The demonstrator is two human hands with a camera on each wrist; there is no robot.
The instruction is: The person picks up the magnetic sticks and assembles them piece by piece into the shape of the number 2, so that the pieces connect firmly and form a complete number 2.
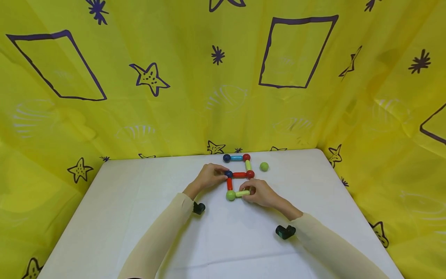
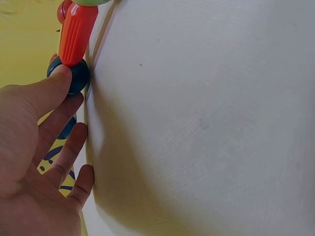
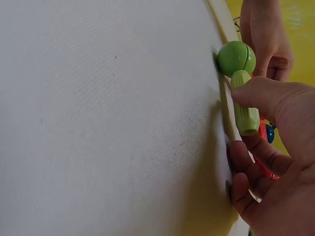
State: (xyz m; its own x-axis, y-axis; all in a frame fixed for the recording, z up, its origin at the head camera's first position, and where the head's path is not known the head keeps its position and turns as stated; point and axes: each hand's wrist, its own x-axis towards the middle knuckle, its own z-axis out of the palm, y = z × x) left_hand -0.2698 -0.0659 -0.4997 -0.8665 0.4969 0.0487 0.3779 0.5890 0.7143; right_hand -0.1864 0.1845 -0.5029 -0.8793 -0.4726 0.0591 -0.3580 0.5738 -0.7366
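Observation:
A chain of magnetic rods and balls lies on the white table (image 1: 139, 217). My left hand (image 1: 210, 175) pinches its middle dark blue ball (image 2: 78, 76) between thumb and index finger, the other fingers loosely bent. From that ball a red rod (image 1: 229, 184) runs toward me to a green ball (image 1: 230, 195). A light green rod (image 3: 244, 110) points right from the green ball, touching it, and my right hand (image 1: 261, 192) pinches this rod. Another red rod (image 1: 239, 175) joins the blue ball to a red ball (image 1: 250, 174) on the right.
Farther back, a yellow-green rod (image 1: 248, 165) leads to a second red ball (image 1: 246, 157), then a light blue rod (image 1: 237, 158) and another dark blue ball (image 1: 227, 158). A loose green ball (image 1: 264, 166) lies right of the chain. Yellow patterned curtain (image 1: 188, 77) surrounds the table's back and sides.

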